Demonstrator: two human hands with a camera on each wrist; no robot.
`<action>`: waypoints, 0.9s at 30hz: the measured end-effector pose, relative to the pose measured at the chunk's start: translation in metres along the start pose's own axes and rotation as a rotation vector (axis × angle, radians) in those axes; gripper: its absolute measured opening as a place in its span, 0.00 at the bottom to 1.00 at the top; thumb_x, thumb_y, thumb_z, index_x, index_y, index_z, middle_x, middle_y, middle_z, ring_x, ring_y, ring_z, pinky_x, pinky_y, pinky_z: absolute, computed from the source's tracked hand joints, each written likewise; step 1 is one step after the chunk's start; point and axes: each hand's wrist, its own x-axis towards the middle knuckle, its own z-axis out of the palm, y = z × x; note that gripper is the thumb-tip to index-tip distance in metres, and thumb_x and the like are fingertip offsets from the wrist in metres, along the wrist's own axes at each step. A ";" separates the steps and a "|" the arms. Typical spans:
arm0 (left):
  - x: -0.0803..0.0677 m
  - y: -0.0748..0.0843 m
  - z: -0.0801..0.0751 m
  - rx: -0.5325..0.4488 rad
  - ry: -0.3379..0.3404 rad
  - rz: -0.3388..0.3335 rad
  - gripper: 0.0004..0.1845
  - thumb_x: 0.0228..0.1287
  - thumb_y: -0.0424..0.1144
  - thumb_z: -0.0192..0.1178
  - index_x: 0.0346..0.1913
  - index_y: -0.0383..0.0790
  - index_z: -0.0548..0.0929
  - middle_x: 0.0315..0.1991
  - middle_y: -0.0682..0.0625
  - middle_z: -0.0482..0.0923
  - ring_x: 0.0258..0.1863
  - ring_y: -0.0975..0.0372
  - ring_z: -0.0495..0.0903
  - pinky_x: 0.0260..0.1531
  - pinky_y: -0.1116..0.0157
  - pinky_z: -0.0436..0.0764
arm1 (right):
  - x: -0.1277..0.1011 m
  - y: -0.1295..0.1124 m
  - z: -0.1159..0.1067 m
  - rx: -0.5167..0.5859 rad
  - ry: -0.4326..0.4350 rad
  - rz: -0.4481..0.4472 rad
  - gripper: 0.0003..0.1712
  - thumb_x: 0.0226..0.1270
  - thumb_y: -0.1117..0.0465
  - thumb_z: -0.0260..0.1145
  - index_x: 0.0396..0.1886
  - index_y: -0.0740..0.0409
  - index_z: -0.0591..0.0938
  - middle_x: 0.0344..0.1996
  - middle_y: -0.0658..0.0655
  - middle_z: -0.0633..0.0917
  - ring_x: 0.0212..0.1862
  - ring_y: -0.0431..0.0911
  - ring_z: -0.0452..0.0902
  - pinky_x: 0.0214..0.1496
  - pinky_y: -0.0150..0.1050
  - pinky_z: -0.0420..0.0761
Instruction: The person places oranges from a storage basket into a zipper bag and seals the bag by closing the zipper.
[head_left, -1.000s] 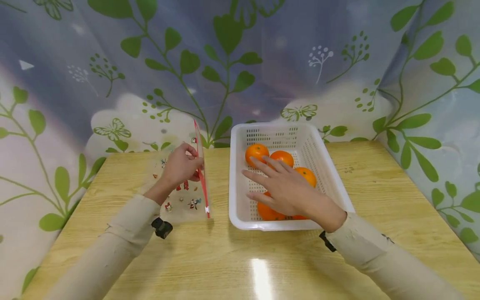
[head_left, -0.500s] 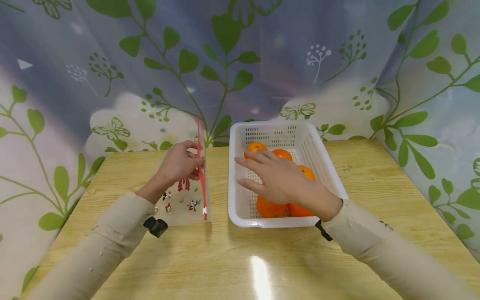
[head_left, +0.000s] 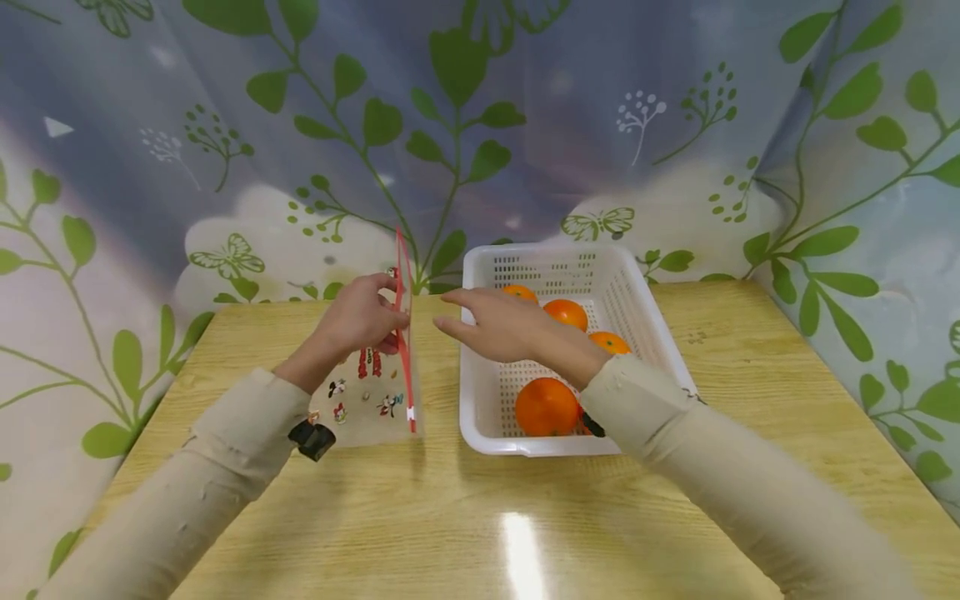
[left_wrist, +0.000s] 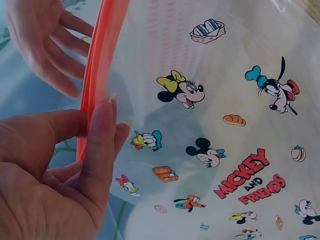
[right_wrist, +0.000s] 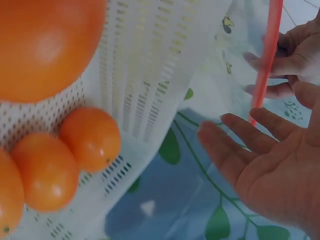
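Observation:
My left hand (head_left: 365, 318) pinches the red zip strip (head_left: 404, 333) of a clear zip bag (head_left: 371, 398) printed with cartoon figures, holding it upright on the wooden table (head_left: 480, 517). The left wrist view shows thumb and fingers (left_wrist: 97, 145) pinching the red strip (left_wrist: 102, 65) of the zip bag (left_wrist: 215, 125). My right hand (head_left: 495, 323) hovers with straight fingers over the left rim of the white basket (head_left: 480, 392), a short gap from the bag, holding nothing. In the right wrist view its open palm (right_wrist: 272, 170) faces the red strip (right_wrist: 265, 60). Several oranges (head_left: 547, 406) lie in the basket.
A leaf-patterned curtain (head_left: 480, 125) walls the table at the back and on both sides. The basket (right_wrist: 150, 75) with oranges (right_wrist: 45, 45) fills the table's middle right. Bare table surface lies in front, with a light glare.
My right hand has left the oranges in the basket and moved left toward the bag's red strip. My left hand has kept its hold on the bag.

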 end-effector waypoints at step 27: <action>-0.004 0.008 0.002 0.248 -0.015 0.038 0.26 0.62 0.32 0.56 0.64 0.34 0.68 0.37 0.41 0.82 0.19 0.60 0.84 0.22 0.63 0.83 | 0.056 -0.012 0.031 0.822 0.028 0.117 0.17 0.75 0.60 0.52 0.52 0.66 0.77 0.45 0.62 0.79 0.42 0.54 0.83 0.44 0.42 0.83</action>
